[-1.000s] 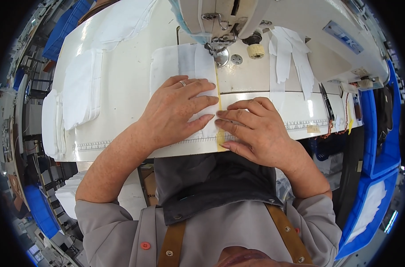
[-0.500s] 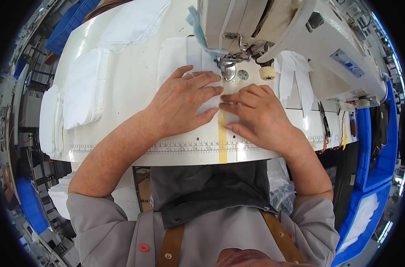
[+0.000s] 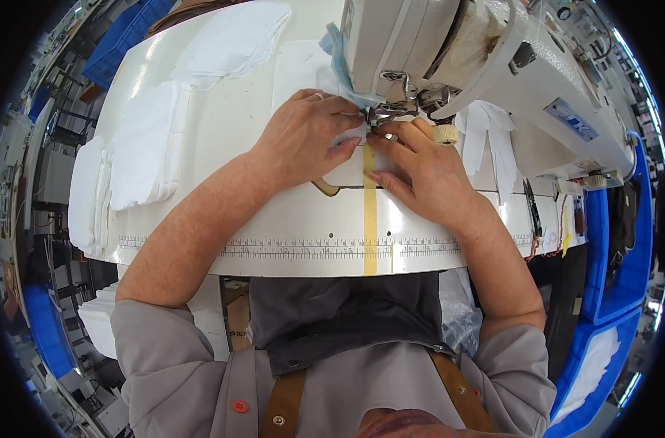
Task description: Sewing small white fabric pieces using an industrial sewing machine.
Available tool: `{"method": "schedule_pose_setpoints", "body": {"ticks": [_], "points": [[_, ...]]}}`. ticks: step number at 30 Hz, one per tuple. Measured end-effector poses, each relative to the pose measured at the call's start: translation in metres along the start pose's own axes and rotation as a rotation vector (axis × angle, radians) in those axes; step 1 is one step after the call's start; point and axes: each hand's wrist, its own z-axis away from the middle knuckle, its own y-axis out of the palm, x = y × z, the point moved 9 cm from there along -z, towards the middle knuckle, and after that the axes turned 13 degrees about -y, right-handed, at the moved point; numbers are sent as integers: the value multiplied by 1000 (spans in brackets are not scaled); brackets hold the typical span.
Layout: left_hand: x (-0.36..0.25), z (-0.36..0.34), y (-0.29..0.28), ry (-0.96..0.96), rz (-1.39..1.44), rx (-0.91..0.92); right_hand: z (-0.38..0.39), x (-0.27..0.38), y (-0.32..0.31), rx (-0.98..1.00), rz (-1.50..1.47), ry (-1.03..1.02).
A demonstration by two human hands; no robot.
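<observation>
A white piece of cloth lies at the needle area of the sewing machine. My left hand rests on the cloth with fingers stretched toward the presser foot and the thumb apart, on the cloth's near side. It covers much of the cloth, whose far part shows beyond my fingers. To the right of the needle, my right hand has its fingertips at the cloth's right edge. Its thumb is apart from the fingers, near the yellow tape strip on the table.
Stacks of white cloth lie on the left of the table, with more cloth at the back. White strips and black thread snips are on the right. A ruler strip runs along the front edge. Blue bins stand at the right.
Both hands have moved farther from me, toward the needle, and the cloth has moved with them. A slot in the tabletop now shows in front of my left hand.
</observation>
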Motion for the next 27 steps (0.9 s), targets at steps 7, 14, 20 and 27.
{"method": "schedule_pose_setpoints", "body": {"ticks": [7, 14, 20, 27], "points": [[82, -24, -26, -349, 176, -268, -4, 3, -1, -9, -11, -20], [103, -42, -23, -586, -386, -180, -2, 2, -2, -11, -2, -31], [145, -58, -22, -713, 364, -257, 0, 0, 1, 37, 21, 10], [249, -85, -115, -474, 168, -489, 1, -3, 2, 69, 11, 67]]}}
